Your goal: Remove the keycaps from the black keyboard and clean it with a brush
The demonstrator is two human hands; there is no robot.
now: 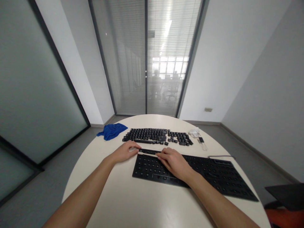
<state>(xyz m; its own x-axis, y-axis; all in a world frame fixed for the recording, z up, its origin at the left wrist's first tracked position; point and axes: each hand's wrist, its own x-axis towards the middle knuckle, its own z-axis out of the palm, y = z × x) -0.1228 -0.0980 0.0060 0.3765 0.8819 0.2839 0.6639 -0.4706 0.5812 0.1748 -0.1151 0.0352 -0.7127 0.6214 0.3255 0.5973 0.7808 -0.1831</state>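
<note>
A black keyboard base with its keycaps off lies slightly turned on the round table, bare key posts showing in rows. At its upper left corner, my left hand holds the edge between thumb and curved fingers. My right hand is over the left half of the base, fingers closed on a slim white stick shaped like a toothbrush. The stick's wider end points left, along the top row of posts. Whether it has bristles is too small to tell. My right forearm hides part of the base's lower edge.
Loose black keycaps are laid out in keyboard order behind the base. A blue cloth lies at the back left of the table. Crumpled white material and a small black item are at the back right. A cable runs behind the base.
</note>
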